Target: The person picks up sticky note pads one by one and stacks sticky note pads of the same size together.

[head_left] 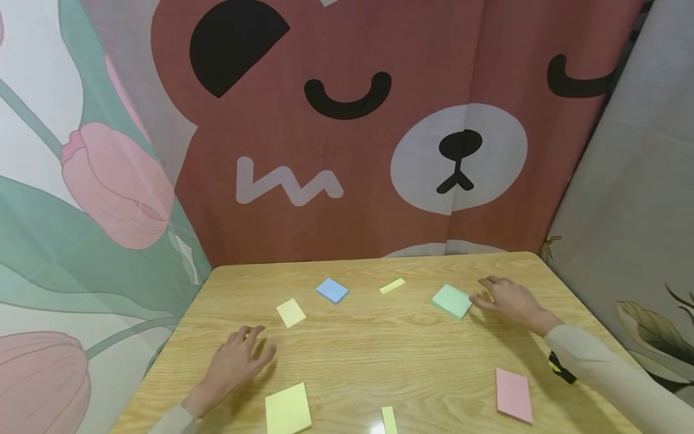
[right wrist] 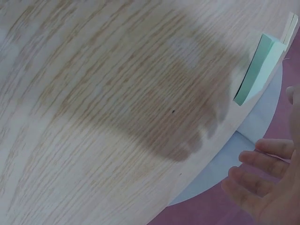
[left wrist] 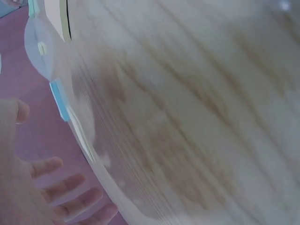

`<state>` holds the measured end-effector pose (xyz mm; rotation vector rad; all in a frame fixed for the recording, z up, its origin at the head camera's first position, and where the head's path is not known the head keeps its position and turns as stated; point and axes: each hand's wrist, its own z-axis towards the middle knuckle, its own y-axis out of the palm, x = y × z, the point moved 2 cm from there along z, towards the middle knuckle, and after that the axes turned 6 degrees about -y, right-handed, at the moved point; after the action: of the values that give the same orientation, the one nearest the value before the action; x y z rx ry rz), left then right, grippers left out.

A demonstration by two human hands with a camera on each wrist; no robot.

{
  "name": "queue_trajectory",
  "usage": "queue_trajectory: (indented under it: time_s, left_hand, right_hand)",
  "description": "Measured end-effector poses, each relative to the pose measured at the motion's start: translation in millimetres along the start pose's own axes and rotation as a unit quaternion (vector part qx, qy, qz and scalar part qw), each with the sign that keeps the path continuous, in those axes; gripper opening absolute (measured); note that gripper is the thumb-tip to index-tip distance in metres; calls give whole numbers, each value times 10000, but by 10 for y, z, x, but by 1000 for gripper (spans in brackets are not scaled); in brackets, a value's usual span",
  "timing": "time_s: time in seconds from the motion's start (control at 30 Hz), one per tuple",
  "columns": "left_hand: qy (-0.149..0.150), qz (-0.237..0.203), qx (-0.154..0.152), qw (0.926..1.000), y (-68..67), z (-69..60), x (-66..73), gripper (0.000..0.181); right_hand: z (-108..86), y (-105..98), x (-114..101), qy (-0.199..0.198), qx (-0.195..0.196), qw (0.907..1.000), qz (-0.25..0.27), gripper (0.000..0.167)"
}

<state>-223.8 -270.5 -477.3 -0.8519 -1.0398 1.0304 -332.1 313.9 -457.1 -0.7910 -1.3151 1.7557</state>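
My right hand (head_left: 509, 303) hovers at the right edge of a green sticky note pad (head_left: 452, 301), fingers loosely bent and nothing held. In the right wrist view the green pad (right wrist: 260, 70) stands apart from the fingers (right wrist: 253, 180). On the left, my left hand (head_left: 234, 363) is above the table with spread, relaxed fingers, holding nothing. Nearest to it are a small pale yellow pad (head_left: 291, 313) and a larger yellow pad (head_left: 288, 410). The left wrist view shows the fingers (left wrist: 70, 187) apart from a blue pad (left wrist: 59, 100).
A blue pad (head_left: 332, 290) and a narrow yellow pad (head_left: 393, 286) lie toward the back of the wooden table (head_left: 368, 343). Near the front are another narrow yellow pad (head_left: 389, 420) and a pink pad (head_left: 514, 395). A bear-print curtain (head_left: 368, 223) hangs behind the table.
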Motion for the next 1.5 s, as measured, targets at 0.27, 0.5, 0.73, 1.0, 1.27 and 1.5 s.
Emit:
queue_trajectory:
  time_s: [0.27,0.5,0.73,1.0,1.27,1.5]
  left_hand:
    - [-263,-13,-395,9989,38,-48,72,58]
    - [-218,47,-495,9985,63,-95,176,65]
    - [-48,-79,-684,9976,57,-140,276,60]
    - [151,-592,-1213,9907,22,-178,362,54]
    - [535,-627,-1620,9833,-26,-212,496,64]
    - [579,-571,-2011,9762,-62,-266,560,61]
  right_hand:
    - [28,70,12,-177,69,9996,-208,58]
    - [39,99,-4,-132,-107,9997,-173,61]
    - [63,113,-27,-121,-201,9997,-93,61]
    - [63,145,-55,-122,-244,9996,-59,60]
    - [67,173,-76,-184,-194,9996,-60,60]
    - [108,211,-94,-203,-256,9995,-42,63]
